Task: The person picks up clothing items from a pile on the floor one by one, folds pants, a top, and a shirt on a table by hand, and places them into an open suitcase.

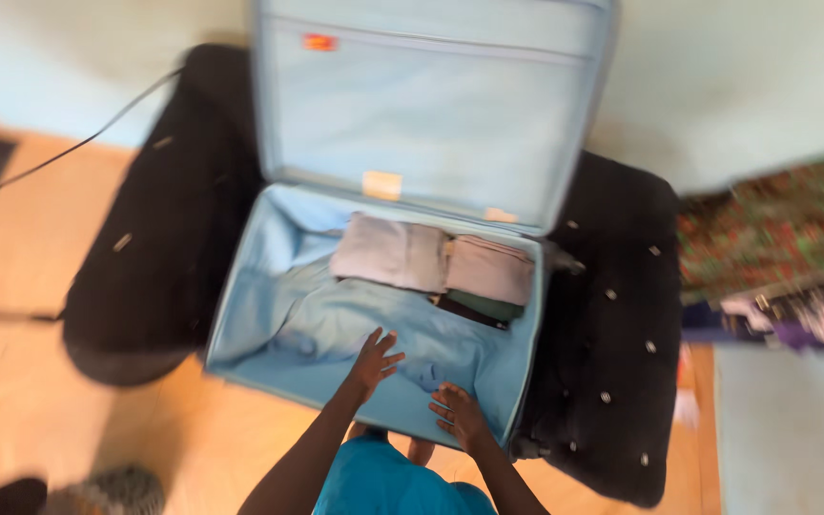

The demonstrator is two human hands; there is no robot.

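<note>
Both hands flat inside open light-blue suitcase point(240, 315), fingers spread, gripping nothing. Left hand point(374, 360) and right hand point(458, 415) press on the loose blue lining point(336, 324). Folded clothes point(431, 257) lie just beyond the fingertips, not touching. Suitcase front rim is directly under the wrists; open lining room spreads left of left hand. Black tufted seat point(612, 324) is right of right hand.

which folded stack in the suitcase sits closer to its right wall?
The pinkish-beige stack, topping dark clothes against the right wall; the greyer stack lies left of it.
</note>
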